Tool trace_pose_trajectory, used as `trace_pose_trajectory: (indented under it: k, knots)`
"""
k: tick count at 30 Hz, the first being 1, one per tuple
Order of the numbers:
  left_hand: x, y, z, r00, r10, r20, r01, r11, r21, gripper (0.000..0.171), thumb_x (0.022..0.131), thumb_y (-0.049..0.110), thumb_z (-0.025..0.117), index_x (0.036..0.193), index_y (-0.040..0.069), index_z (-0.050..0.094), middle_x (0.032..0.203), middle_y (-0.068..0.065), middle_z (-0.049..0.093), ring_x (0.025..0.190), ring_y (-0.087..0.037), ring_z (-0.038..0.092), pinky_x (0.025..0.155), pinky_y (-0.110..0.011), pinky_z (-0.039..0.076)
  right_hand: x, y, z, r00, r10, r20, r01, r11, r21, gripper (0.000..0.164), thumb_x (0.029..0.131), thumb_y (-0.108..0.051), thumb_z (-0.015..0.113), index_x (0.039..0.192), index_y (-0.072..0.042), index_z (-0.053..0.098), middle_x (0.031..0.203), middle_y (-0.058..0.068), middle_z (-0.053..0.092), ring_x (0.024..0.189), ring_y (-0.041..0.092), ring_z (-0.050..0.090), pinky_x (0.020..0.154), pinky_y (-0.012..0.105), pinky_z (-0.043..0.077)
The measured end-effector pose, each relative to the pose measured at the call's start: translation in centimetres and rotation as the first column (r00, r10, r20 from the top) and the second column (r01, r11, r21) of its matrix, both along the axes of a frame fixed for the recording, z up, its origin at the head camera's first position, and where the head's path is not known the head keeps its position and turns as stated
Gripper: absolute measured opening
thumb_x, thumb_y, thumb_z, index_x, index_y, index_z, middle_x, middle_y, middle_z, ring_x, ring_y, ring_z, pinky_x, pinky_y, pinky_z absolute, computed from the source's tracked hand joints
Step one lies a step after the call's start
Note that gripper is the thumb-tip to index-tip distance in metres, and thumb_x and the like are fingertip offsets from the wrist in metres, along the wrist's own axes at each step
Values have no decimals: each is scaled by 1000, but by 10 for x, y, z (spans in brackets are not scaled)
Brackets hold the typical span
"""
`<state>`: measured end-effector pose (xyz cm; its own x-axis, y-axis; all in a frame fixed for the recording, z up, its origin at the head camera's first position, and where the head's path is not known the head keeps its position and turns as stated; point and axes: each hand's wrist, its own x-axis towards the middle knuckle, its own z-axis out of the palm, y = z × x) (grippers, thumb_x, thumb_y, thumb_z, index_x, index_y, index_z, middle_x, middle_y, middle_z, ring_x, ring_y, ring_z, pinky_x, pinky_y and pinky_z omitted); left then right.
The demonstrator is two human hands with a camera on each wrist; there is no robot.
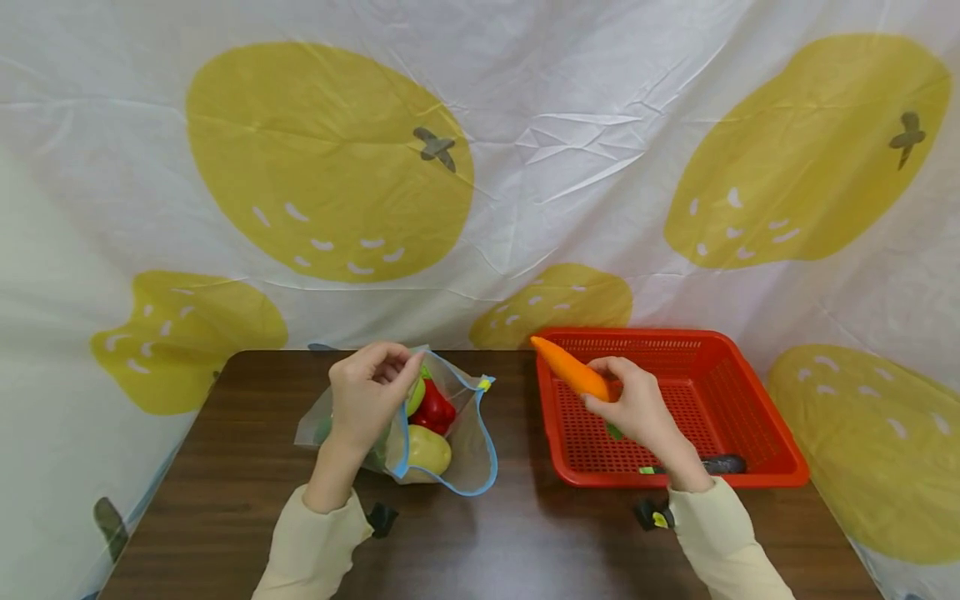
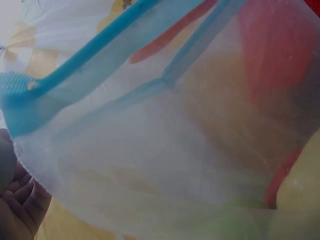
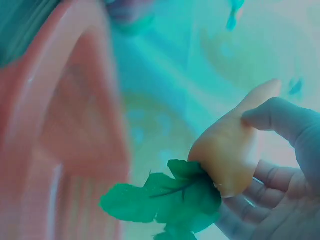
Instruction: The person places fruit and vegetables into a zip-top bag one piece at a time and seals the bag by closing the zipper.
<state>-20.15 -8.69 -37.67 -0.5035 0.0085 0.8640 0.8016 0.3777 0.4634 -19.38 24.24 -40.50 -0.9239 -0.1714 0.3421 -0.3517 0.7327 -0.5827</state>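
Observation:
My right hand (image 1: 633, 404) grips an orange carrot (image 1: 566, 367) by its thick end, holding it over the left part of the red basket (image 1: 765, 417). In the right wrist view, green leaves (image 3: 165, 200) hang from the carrot's thick end. My left hand (image 1: 371, 392) pinches the upper edge of a translucent zip bag (image 1: 468, 454) with a blue rim, keeping its mouth spread. Inside the bag lie a red pepper (image 1: 435, 410), a yellow potato-like piece (image 1: 429, 450) and something green, partly hidden by the hand. The left wrist view looks through the bag's cloudy wall (image 2: 125, 150).
A dark eggplant (image 1: 723, 464) lies along the basket's near side, partly behind my right wrist. Bag and basket stand on a dark wooden table (image 1: 502, 533), the bag on the left. Behind the table hangs a white curtain (image 1: 570, 167) with yellow fruit prints.

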Motion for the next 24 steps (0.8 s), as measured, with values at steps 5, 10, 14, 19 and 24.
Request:
trace_pose_trajectory:
  k: [5,10,14,19,24]
  knots:
    - [0,0,0,1000,-1,3,1,1000,0,15,69,-8,75,65,1,64,59,-4,59,46,-10,50,46,-15,44,18,-30,17,989,119,-93,-121,992,-20,32,74,-8,75,103,-7,64,95,2,61,73,14,52,62,27,47]
    - [-1,1,-1,1000,3,-4,-3,1000,-2,16,68,-9,76,65,1,63,58,-4,59,45,-11,50,45,-15,44,32,-55,29,964,226,-139,-226,974,19,34,70,-10,77,101,-10,64,93,-4,59,74,9,50,63,25,47]
    - [-1,2,0,1000,-5,0,5,1000,-3,16,68,-10,76,65,0,63,58,-5,59,45,-11,49,46,-14,44,39,-74,29,946,254,-201,-227,963,148,33,66,-15,77,96,-11,64,88,-5,57,73,9,47,59,23,45]
    - [0,4,0,1000,-15,-1,15,1000,-7,15,69,-9,75,66,0,64,60,-6,60,45,-11,50,46,-15,45,39,-106,19,890,287,-355,-169,930,327,32,63,-19,76,91,-10,64,82,-3,57,69,12,46,53,22,43]
    - [-1,4,0,1000,11,-16,-11,1000,-18,15,68,-8,76,65,1,64,59,-5,59,45,-12,50,45,-17,45,36,-134,17,843,304,-445,-61,874,481,27,63,-22,74,85,-8,64,76,2,54,64,18,46,52,25,41]
